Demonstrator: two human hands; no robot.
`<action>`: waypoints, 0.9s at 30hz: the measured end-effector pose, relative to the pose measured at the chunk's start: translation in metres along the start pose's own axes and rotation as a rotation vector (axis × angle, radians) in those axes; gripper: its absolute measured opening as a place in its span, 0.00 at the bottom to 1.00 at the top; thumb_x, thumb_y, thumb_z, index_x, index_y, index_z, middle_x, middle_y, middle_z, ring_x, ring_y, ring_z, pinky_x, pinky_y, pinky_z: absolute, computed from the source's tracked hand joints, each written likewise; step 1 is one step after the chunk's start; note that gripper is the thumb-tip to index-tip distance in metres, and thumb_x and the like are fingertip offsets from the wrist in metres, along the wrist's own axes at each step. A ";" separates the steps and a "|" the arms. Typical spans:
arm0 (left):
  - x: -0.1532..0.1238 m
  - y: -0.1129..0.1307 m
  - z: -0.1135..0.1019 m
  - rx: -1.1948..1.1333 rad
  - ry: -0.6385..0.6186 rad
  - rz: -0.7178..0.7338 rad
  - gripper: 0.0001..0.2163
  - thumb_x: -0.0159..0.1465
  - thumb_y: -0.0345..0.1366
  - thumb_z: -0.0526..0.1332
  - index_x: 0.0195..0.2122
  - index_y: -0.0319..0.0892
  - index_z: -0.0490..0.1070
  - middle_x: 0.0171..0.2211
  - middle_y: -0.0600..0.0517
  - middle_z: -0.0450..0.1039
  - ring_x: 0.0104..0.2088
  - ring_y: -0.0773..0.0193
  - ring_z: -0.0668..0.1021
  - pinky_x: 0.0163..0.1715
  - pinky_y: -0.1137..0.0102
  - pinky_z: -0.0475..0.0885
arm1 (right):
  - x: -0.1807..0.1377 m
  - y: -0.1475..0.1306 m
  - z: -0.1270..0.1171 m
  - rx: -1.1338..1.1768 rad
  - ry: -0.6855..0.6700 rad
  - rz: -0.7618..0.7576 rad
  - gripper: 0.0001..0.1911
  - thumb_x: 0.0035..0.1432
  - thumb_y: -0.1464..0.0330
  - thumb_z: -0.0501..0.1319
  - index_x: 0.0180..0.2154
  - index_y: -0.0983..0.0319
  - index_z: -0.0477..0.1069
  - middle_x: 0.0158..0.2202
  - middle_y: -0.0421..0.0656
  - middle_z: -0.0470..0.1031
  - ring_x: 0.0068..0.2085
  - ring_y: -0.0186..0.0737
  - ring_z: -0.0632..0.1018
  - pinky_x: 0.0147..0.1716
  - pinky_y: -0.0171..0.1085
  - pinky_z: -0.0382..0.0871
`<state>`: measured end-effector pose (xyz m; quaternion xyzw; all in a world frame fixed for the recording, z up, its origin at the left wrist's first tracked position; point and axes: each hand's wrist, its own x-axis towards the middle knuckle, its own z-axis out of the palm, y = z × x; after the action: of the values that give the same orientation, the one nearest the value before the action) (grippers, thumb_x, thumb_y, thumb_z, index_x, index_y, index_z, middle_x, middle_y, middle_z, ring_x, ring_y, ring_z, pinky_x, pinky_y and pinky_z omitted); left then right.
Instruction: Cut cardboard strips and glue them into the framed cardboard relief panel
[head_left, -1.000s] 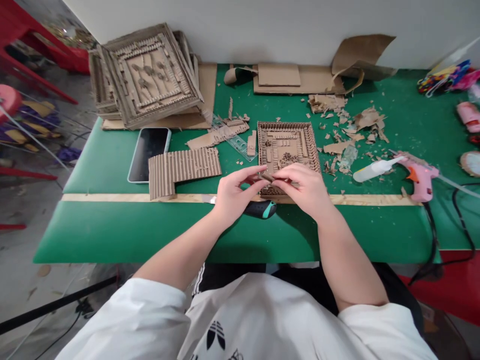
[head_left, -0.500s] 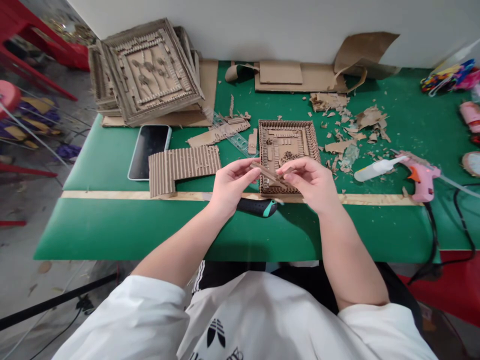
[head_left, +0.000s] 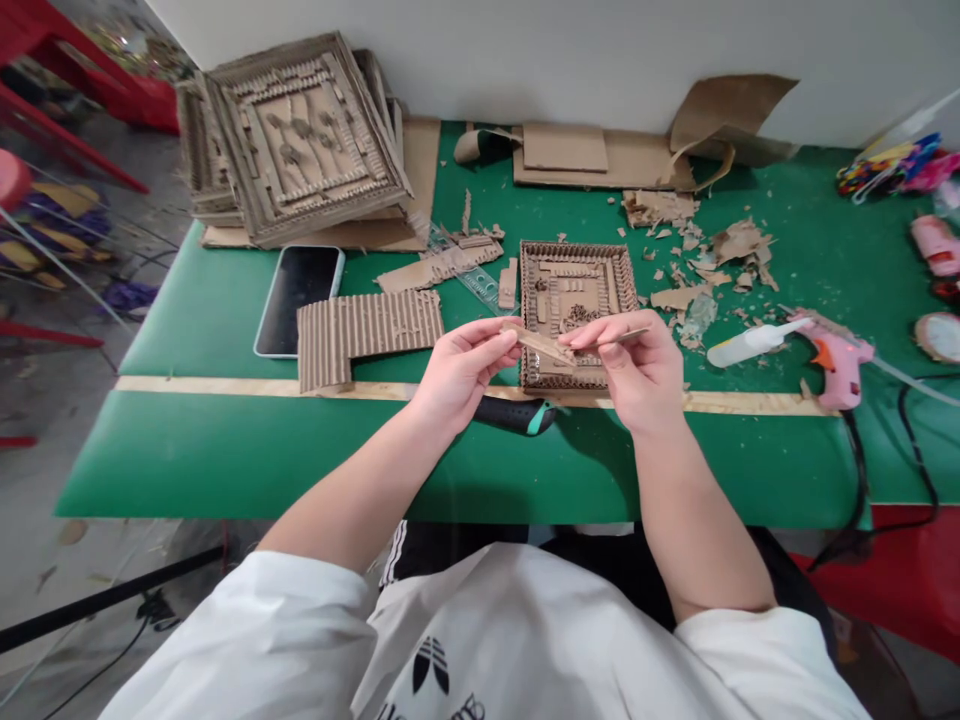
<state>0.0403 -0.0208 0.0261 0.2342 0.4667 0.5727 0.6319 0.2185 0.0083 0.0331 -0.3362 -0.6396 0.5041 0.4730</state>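
Green table (head_left: 225, 450), left grip (head_left: 465, 375) pinching cardboard strip (head_left: 540, 345), right grip (head_left: 643, 370) pinching thin sliver (head_left: 628, 336), knife (head_left: 510, 414) partly hidden

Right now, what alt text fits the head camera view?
A person's left hand holds a flat brown cardboard strip, the right hand a thinner brown strip, near a square corrugated cardboard frame on a green table.

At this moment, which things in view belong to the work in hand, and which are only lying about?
Belong, likely: cardboard strip pinched in the left hand; thin strip in the right hand; small cardboard frame below; black-handled knife; pink glue gun.

Just lying about, seemingly: phone; torn scraps; colourful bundle.
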 end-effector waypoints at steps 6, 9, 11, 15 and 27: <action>0.009 0.016 -0.019 0.082 0.156 0.230 0.11 0.46 0.34 0.70 0.31 0.41 0.77 0.25 0.56 0.74 0.25 0.74 0.75 0.30 0.77 0.72 | 0.008 -0.006 -0.014 0.097 0.316 -0.063 0.17 0.57 0.54 0.57 0.34 0.58 0.54 0.30 0.36 0.68 0.32 0.28 0.76 0.29 0.30 0.71; 0.018 0.029 -0.043 0.401 0.321 0.417 0.12 0.50 0.35 0.67 0.37 0.42 0.78 0.29 0.54 0.75 0.28 0.70 0.75 0.34 0.71 0.73 | 0.011 -0.003 -0.019 0.153 0.376 0.004 0.15 0.55 0.58 0.60 0.34 0.58 0.56 0.31 0.36 0.70 0.31 0.27 0.76 0.24 0.26 0.69; 0.021 0.034 -0.055 0.718 0.426 0.487 0.11 0.54 0.35 0.64 0.39 0.43 0.78 0.29 0.52 0.74 0.33 0.63 0.76 0.41 0.65 0.72 | 0.011 0.000 -0.020 0.190 0.359 0.085 0.16 0.51 0.59 0.63 0.33 0.59 0.58 0.30 0.36 0.71 0.31 0.27 0.76 0.24 0.25 0.69; 0.015 0.037 -0.047 1.101 0.507 0.712 0.14 0.55 0.35 0.63 0.43 0.43 0.77 0.44 0.46 0.74 0.49 0.53 0.72 0.55 0.57 0.63 | 0.006 -0.002 -0.018 0.112 0.289 0.224 0.17 0.49 0.60 0.65 0.33 0.61 0.61 0.29 0.36 0.73 0.31 0.27 0.77 0.27 0.27 0.72; -0.006 -0.001 0.024 0.780 -0.150 0.381 0.09 0.56 0.40 0.65 0.34 0.42 0.79 0.31 0.52 0.79 0.29 0.66 0.77 0.31 0.72 0.72 | -0.002 -0.009 -0.012 -0.048 0.169 0.153 0.12 0.50 0.61 0.65 0.32 0.62 0.71 0.34 0.39 0.75 0.34 0.26 0.76 0.33 0.28 0.73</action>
<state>0.0617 -0.0208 0.0377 0.5781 0.5491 0.4416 0.4115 0.2306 0.0082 0.0422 -0.4365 -0.5820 0.4929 0.4773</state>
